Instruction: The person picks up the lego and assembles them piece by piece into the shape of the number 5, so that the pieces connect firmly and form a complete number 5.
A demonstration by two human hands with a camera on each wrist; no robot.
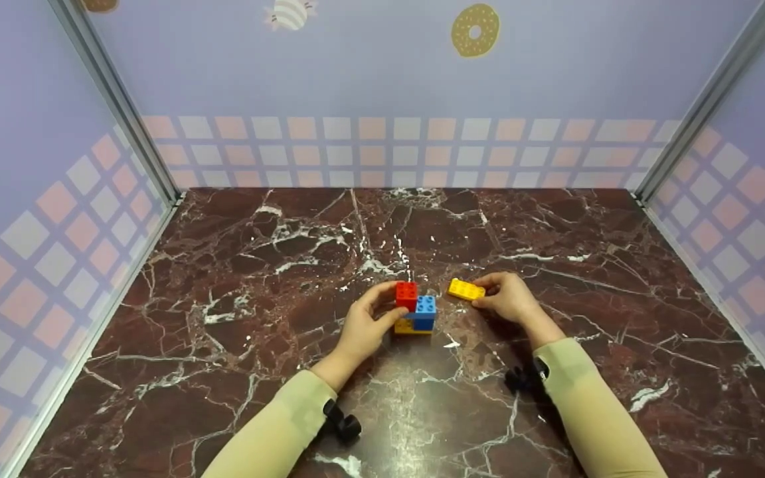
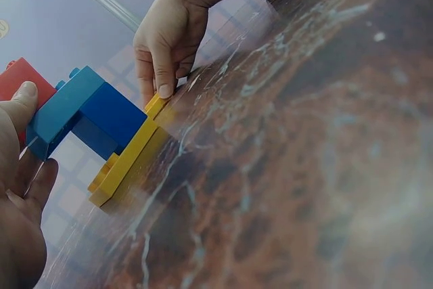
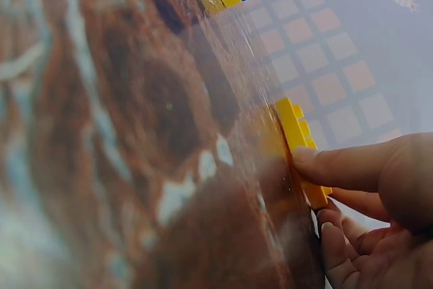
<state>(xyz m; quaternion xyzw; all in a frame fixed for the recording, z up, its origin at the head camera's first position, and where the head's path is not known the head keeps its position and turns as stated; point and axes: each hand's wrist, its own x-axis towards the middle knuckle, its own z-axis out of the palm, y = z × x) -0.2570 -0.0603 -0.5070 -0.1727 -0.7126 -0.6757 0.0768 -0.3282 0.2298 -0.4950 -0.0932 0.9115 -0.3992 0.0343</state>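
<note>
A small stack of toy building bricks stands on the table: a yellow base brick (image 2: 128,160), a dark blue brick (image 2: 122,116) on it, then a lighter blue brick (image 1: 426,305) that juts out to the left. On that jutting end sits a red brick (image 1: 406,292). My left hand (image 1: 364,326) holds the top of the stack, thumb on the near side and fingers behind. To the right of the stack, my right hand (image 1: 512,299) pinches a flat yellow brick (image 1: 465,289), studs up, low at the tabletop. A short gap separates this brick from the stack.
The dark red marbled table (image 1: 256,265) is bounded by patterned panels (image 1: 382,86) at the back and both sides. Metal posts (image 1: 117,93) mark the corners. A black device (image 1: 342,421) is strapped at each wrist.
</note>
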